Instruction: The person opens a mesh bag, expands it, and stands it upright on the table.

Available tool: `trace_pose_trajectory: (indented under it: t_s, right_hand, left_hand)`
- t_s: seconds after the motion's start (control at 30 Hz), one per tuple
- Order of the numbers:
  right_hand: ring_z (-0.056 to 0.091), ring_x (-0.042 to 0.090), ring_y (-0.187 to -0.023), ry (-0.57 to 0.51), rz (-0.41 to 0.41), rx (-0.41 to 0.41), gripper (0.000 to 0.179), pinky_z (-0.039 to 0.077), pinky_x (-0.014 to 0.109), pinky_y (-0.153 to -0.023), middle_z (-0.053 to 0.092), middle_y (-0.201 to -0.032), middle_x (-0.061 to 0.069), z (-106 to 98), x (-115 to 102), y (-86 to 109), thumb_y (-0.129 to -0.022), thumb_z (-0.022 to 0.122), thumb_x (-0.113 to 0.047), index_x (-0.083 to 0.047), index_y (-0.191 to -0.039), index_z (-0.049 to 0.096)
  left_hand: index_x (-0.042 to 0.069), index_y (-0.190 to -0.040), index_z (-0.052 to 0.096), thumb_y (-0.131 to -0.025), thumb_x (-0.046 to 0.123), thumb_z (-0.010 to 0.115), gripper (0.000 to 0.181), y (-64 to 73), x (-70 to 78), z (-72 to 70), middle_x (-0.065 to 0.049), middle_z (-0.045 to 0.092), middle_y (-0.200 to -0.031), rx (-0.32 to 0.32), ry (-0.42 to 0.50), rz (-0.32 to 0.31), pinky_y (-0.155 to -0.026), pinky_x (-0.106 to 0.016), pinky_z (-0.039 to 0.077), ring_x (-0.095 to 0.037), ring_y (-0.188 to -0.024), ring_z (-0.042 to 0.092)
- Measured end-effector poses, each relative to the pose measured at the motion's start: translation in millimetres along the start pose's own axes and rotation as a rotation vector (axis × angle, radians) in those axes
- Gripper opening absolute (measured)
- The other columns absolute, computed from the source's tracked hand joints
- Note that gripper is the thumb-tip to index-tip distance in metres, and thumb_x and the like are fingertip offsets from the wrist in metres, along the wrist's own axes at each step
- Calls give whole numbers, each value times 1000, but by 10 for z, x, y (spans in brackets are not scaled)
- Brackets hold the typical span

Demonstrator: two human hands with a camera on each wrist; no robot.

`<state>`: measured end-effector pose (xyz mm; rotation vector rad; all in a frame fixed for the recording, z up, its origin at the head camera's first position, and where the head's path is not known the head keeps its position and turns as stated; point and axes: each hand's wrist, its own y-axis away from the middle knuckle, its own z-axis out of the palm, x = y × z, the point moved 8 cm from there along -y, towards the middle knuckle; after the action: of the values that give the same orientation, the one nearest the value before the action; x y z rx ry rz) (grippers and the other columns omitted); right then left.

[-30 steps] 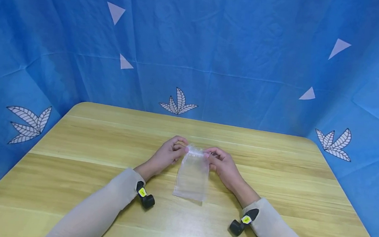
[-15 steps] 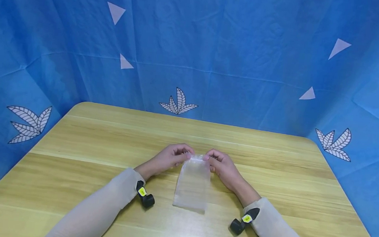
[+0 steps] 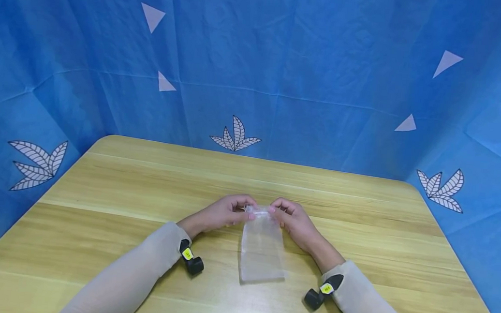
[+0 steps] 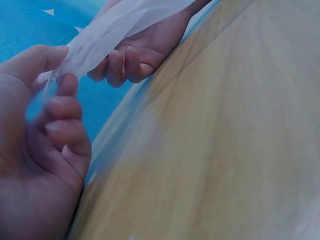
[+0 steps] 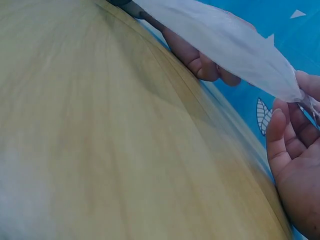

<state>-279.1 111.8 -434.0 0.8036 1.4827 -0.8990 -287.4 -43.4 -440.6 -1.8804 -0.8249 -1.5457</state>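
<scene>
Sleeves, two of them, in soft beige cloth, lie nearest, each bearing one small black device with a yellow label, and between them one thin, clear, rectangular plastic bag is held above the middle of the desk, its free end toward the person. The left hand pinches one side of the bag's strip-lined far edge between thumb and fingers, while the right hand pinches the other. Beneath spreads the single round-cornered, wood-grained desk, and behind it hangs creased blue cloth printed with four pale triangles and three complete white leaf sprigs.
</scene>
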Motion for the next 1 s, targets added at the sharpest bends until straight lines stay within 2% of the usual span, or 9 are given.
trace_pose_trajectory:
  t_s: [0.17,0.27,0.47,0.63,0.8,1.0]
  right_hand:
    - [47,12,-67,-27,-2,-5,19,41,23,-61,51,-76,1,6,4,2,-101,56,-21,-3,-97,60]
    - [51,12,-70,-46,-7,-7,17,45,24,-62,55,-80,2,10,7,-3,-101,55,-20,-4,-97,60]
    - [53,13,-72,-66,-7,-15,18,47,24,-63,56,-82,4,19,-1,-2,-102,53,-18,-2,-98,58]
    - [45,13,-68,-61,10,-13,19,41,22,-61,47,-77,3,22,7,0,-103,51,-18,0,-98,54]
    - [47,12,-70,-61,17,-31,20,42,23,-64,48,-81,4,31,13,-1,-103,50,-20,-1,-96,53]
    - [50,13,-71,-48,-20,-59,21,45,24,-65,50,-84,3,55,-7,-6,-104,49,-20,-1,-96,53]
  left_hand:
    - [8,-106,63,-98,23,61,17,4,6,-4,-4,51,-83,2,6,23,-50,-23,36,-13,-55,39]
    - [12,-106,65,-98,27,62,18,8,3,7,-3,54,-90,-13,-35,12,-51,-23,37,-13,-57,40]
    - [15,-106,68,-97,33,63,21,20,3,33,-3,52,-81,-62,-97,-21,-51,-24,36,-15,-59,40]
    - [12,-99,67,-96,28,63,17,29,6,-34,-2,52,-80,-22,-107,-30,-52,-25,39,-14,-59,43]
    - [7,-94,65,-96,19,62,13,18,16,-123,-4,53,-81,45,-88,-5,-56,-25,44,-15,-64,47]
    - [6,-96,64,-97,19,60,14,15,6,-154,-6,53,-82,54,-54,9,-60,-27,46,-18,-68,50]
